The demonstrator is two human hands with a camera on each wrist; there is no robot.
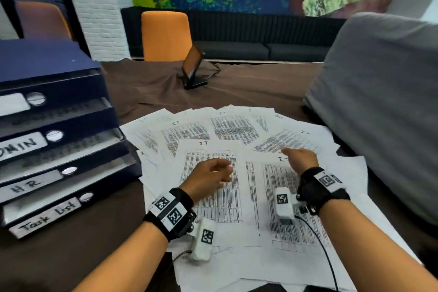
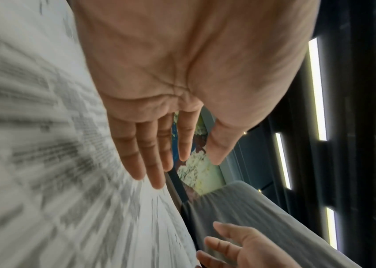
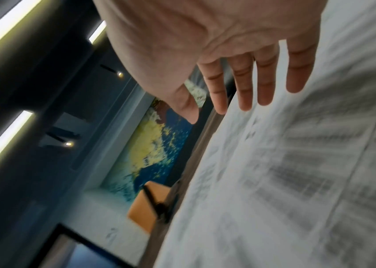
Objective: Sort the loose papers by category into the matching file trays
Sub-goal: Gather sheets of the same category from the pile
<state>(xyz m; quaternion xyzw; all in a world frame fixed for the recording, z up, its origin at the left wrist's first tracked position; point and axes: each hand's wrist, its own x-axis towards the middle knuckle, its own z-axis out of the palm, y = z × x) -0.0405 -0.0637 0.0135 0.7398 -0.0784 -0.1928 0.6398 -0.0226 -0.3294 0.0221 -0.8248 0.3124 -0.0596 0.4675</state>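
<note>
- Neither grip holds anything: the left hand (image 1: pixel 209 179) and right hand (image 1: pixel 301 157) hover with fingers straight and spread over the loose papers (image 1: pixel 211 187) in the lower centre of the frame.
- The papers are thin white sheets printed with tables and headed "IT", fanned and overlapping.
- The file trays (image 1: pixel 59 140), dark blue and stacked with handwritten labels, stand at the left, just beside the fan's left edge.
- Bare brown worktop (image 1: pixel 154 87) lies beyond the sheets.
- A grey cushion (image 1: pixel 379 102) crowds the right.
</note>
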